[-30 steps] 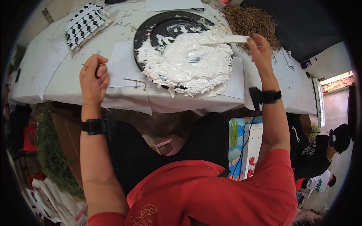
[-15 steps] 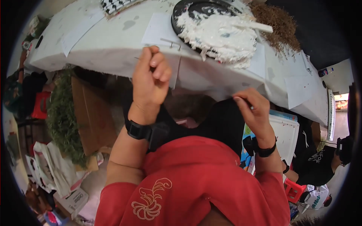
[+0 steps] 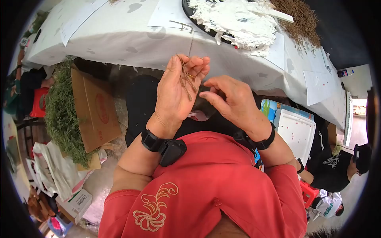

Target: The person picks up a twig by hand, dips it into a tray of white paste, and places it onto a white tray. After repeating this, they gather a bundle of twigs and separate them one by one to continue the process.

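Observation:
My left hand is raised palm up below the table edge, its curled fingers holding several thin brown twigs. My right hand is just right of it, thumb and bent fingers apart, with nothing visible between them. On the white-covered table a black round plate carries a thick mass of white paste, with a flat white stick lying in it. A small bent metal piece lies left of the plate, beside a brown heap of twigs at the far edge.
A brown twig pile sits right of the plate. Green foliage and a cardboard flap are at lower left. A white tray is at right, beside a person in black. Another person is at far left.
My right hand has let go of the white stick and come down beside my left hand, which has moved rightward and turned palm up. The view has shifted, so the table appears higher.

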A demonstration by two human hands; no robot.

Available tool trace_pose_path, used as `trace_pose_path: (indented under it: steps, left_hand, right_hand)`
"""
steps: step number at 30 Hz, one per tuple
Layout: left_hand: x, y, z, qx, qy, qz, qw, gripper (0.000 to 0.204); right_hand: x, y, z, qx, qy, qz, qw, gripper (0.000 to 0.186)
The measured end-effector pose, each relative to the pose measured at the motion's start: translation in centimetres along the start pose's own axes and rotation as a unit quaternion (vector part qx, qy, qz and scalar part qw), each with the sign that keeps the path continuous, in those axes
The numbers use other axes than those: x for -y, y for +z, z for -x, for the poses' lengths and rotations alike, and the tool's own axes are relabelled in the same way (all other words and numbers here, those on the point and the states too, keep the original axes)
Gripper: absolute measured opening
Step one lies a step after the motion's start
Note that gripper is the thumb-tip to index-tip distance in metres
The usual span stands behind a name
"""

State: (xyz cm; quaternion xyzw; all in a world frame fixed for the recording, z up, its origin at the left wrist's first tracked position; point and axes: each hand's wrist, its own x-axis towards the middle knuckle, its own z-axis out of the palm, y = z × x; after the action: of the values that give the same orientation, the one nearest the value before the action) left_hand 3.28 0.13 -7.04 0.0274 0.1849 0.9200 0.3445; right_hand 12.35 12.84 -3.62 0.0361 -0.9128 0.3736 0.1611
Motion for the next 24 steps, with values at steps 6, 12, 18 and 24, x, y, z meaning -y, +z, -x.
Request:
trace_pose_path:
  steps: [6, 12, 18, 24]
  left_hand:
    - [1.4, -0.7, -1.2, 0.037, -0.027, -0.012, 0.999, 0.026]
    - [1.4, -0.6, -1.1, 0.030, -0.050, -0.057, 0.997, 0.028]
    - [0.5, -0.7, -0.7, 0.014, -0.166, -0.122, 0.978, 0.031]
    - [-1.0, -0.9, -1.2, 0.063, -0.259, -0.210, 0.941, 0.037]
  right_hand:
    - [-1.2, 1.2, -0.3, 0.011, 0.036, 0.005, 0.999, 0.015]
    - [-1.9, 1.6, -0.4, -0.032, -0.028, 0.135, 0.990, 0.014]
    - [-0.2, -0.6, -0.7, -0.018, -0.085, 0.304, 0.949, 0.017]
    - [-0.5, -2.2, -0.5, -0.040, -0.073, 0.328, 0.941, 0.020]
